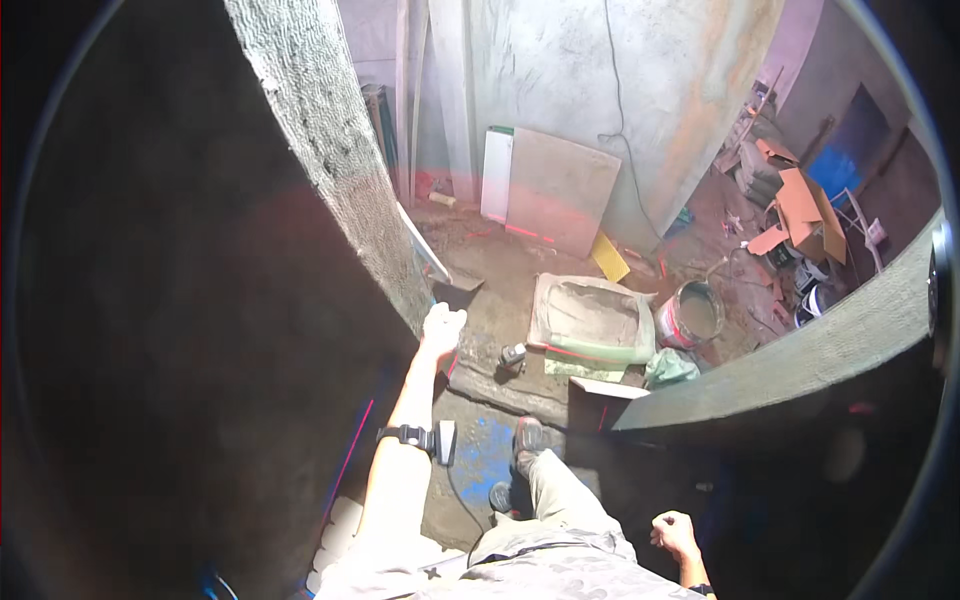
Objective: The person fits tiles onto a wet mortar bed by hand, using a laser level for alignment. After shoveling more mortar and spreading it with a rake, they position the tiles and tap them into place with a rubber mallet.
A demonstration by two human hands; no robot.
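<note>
My left hand (443, 328) reaches forward, fingers closed, at the edge of the rough plastered door jamb (345, 150). Whatever it may grip is hidden; a dark flat shape (460, 292) lies just beyond it, a shadow or a blade, I cannot tell. A small grey-and-white device (445, 441) with a cable sits beside the strap on my left forearm. Low on the right, my right hand (676, 535) hangs curled, and nothing shows in it. Past the raised sill (510, 394) stands a small black-and-grey device (513, 356).
A mortar-smeared tray (537, 310) and a bucket of grey mix (694, 314) stand beyond the sill. Boards (563, 190) lean on the far wall. Opened cardboard boxes (800, 215) are heaped at the right. Thin red light lines cross the floor and surfaces. My shoes (528, 435) are near the sill.
</note>
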